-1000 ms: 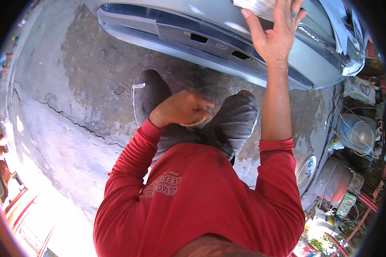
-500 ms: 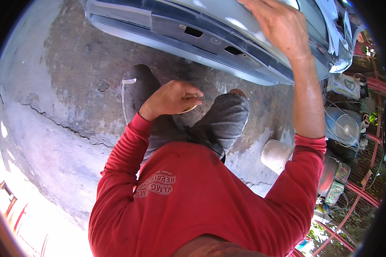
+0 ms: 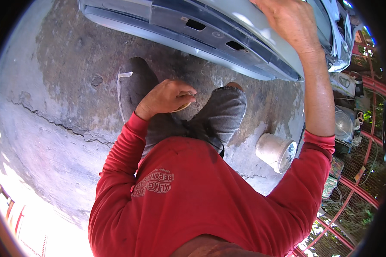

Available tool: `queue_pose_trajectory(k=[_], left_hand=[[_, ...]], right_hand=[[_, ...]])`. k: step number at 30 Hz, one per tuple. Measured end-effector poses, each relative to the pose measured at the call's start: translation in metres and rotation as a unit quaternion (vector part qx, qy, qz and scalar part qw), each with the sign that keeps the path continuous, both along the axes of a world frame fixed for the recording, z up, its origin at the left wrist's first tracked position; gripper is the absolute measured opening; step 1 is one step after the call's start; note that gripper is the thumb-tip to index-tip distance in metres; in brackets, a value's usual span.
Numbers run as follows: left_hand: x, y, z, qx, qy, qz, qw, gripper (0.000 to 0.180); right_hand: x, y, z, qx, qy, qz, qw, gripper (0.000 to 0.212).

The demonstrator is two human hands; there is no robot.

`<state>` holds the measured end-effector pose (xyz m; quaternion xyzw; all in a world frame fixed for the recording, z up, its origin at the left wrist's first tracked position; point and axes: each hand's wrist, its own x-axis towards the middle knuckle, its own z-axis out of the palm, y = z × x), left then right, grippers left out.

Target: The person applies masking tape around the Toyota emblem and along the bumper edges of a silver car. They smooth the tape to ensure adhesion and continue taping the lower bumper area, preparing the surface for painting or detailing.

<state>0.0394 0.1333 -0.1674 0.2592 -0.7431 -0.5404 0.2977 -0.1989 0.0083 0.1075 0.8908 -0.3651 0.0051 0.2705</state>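
On the car panel [image 3: 244,32], right hand [image 3: 289,21] lies flat

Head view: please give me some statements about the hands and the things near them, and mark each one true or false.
1. The right hand rests on the silver car panel. True.
2. The left hand is flat on the floor. False: it is curled around a small tan disc, above the knees.
3. A pale bucket stands on the concrete floor. True.
4. The sleeves are blue. False: both sleeves are red.
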Motion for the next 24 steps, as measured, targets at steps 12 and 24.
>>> queue_pose_trajectory(k=[12, 24], left_hand=[[-0.001, 0.007, -0.012, 0.033, 0.017, 0.015, 0.999, 0.024], [0.001, 0.012, -0.006, 0.069, -0.019, 0.017, 0.997, 0.026]], right_hand=[[0.001, 0.002, -0.002, -0.017, -0.009, -0.019, 1.0, 0.007], [0.003, 0.008, -0.014, -0.031, -0.134, -0.066, 0.988, 0.009]])
